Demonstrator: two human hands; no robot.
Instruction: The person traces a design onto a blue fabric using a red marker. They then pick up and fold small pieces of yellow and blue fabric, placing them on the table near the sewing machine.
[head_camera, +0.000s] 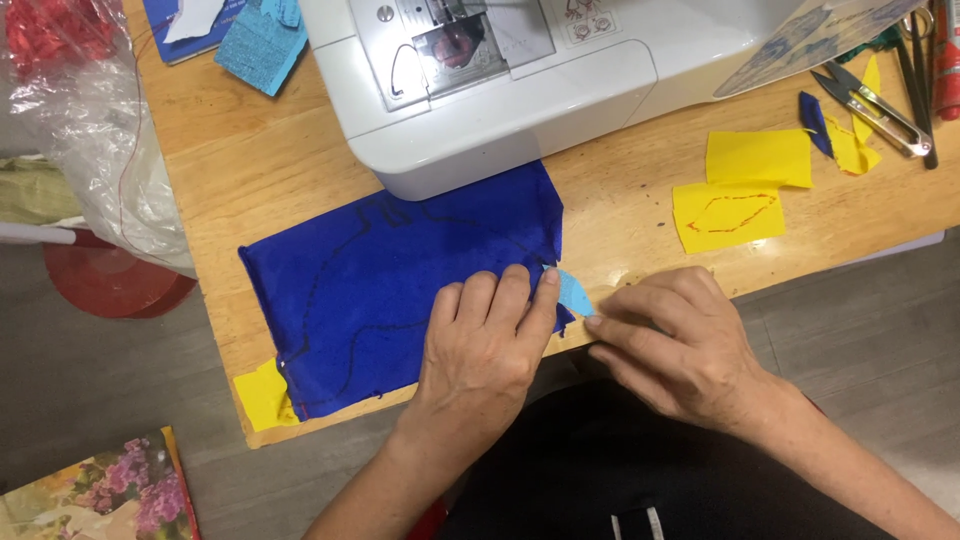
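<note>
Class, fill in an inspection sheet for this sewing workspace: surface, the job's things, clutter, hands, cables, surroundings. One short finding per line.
Surface: light wooden table, its front edge toward the person.
Job's things: dark blue fabric sheet with a stitched outline lying flat, its far edge under the white sewing machine; small light blue fabric scrap at its right edge.
Clutter: yellow fabric pieces, metal thread snips, turquoise fabric piece.
Hands: left hand pressed flat on the blue sheet; right hand beside it, fingertips at the table edge near the scrap.
Cables: nothing seen.
Surroundings: clear plastic bag at left, grey floor, flowered picture book.
</note>
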